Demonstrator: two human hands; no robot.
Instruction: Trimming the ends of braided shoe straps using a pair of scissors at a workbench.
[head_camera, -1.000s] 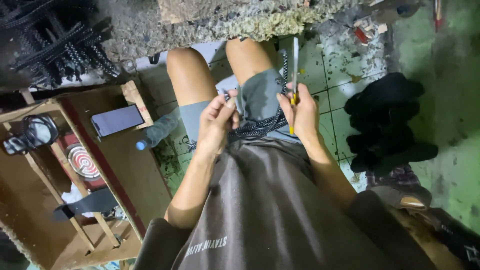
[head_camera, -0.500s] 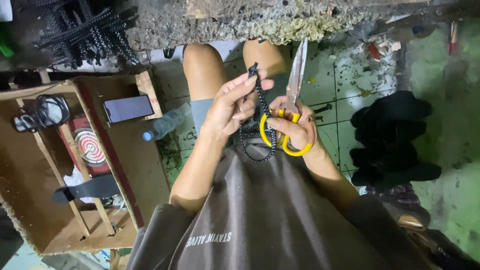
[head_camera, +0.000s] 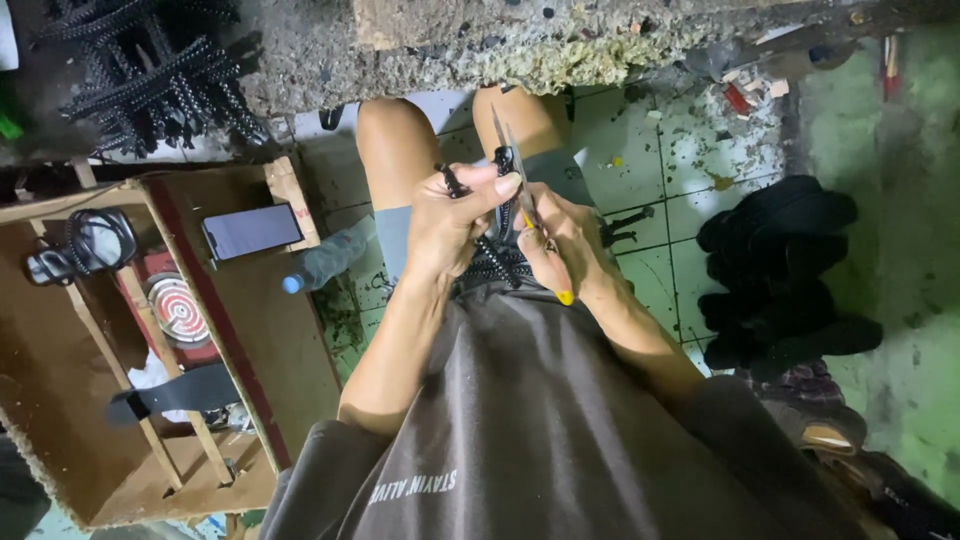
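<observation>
Right hand (head_camera: 562, 245) is curled tight around the yellow-handled metal scissors (head_camera: 525, 205), blades pointing up and away over the lap. Left hand (head_camera: 450, 220) pinches a black beaded cord (head_camera: 492, 255) between thumb and fingertips, just beside the blades. Further out, a dark smartphone (head_camera: 252, 230) lies on the wooden crate's (head_camera: 285, 330) top edge.
</observation>
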